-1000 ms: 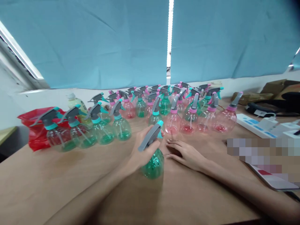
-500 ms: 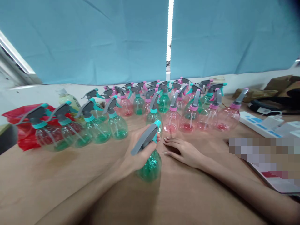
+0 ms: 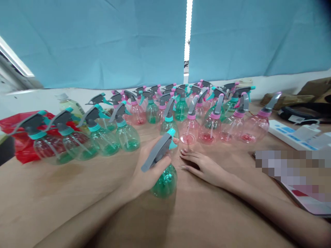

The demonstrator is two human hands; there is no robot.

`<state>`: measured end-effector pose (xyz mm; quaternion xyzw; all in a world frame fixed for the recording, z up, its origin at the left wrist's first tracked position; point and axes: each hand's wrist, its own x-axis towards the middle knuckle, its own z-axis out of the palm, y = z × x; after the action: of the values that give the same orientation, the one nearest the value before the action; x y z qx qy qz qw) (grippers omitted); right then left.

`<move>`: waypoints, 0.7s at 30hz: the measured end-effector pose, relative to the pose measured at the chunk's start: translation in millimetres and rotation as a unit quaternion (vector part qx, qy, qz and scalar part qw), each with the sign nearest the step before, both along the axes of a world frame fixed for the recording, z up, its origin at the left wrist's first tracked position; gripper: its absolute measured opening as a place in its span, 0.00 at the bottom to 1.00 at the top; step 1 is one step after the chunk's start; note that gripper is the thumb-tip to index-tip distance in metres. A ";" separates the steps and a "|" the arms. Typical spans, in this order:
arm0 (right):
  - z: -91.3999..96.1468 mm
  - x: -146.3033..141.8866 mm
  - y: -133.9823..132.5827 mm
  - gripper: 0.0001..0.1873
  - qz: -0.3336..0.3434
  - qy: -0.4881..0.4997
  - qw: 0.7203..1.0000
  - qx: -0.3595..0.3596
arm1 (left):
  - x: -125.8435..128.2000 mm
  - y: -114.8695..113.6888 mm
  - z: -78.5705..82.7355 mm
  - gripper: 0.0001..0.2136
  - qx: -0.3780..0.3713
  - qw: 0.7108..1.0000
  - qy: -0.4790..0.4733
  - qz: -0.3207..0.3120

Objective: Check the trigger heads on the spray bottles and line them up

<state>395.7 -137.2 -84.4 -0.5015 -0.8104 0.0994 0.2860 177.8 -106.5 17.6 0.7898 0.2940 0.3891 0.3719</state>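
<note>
My left hand (image 3: 148, 165) is wrapped round the neck of a green spray bottle (image 3: 163, 179) with a grey trigger and teal nozzle, which stands on the brown table (image 3: 77, 193) just in front of me. My right hand (image 3: 204, 165) lies flat on the table beside it, fingers stretched out, holding nothing. Behind both hands stand several more spray bottles: a green row (image 3: 85, 134) at the left, and pink ones (image 3: 232, 124) at the right.
A red plastic bag (image 3: 15, 137) lies at the far left behind the green row. A white power strip (image 3: 292, 134) and dark cables lie at the right. A blue curtain (image 3: 103, 44) hangs behind the table.
The view has shifted slightly, so the bottle rows sit further left and higher. My left hand keeps its hold on the green bottle; my right hand stays flat.
</note>
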 end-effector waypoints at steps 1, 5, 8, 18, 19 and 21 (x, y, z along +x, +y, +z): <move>0.3 0.1 -0.4 0.25 0.000 0.002 1.000 -0.002 | 0.0 -0.2 0.3 0.17 -0.005 1.000 0.000 0.000; 0.8 0.6 -1.8 0.25 -0.001 0.014 1.000 0.001 | -0.1 -0.5 1.3 0.17 -0.012 1.000 -0.008 -0.004; 0.3 1.0 -2.1 0.24 0.002 0.014 1.000 0.001 | 0.0 -0.8 1.8 0.16 -0.002 1.000 0.002 0.008; 0.8 1.5 -2.7 0.25 0.002 0.008 1.000 -0.005 | 0.3 -1.0 2.2 0.16 -0.004 1.000 0.020 0.014; 0.9 1.5 -2.8 0.25 0.003 0.011 1.000 -0.004 | 0.4 -1.1 2.2 0.16 -0.006 1.000 0.020 0.013; 1.0 1.7 -3.0 0.25 0.004 0.014 1.000 -0.004 | 0.6 -1.0 2.1 0.16 -0.007 1.000 0.021 0.011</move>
<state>397.3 -140.2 -83.4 -0.4978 -0.8082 0.1107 0.2945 178.4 -107.5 19.6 0.7917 0.3133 0.3749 0.3667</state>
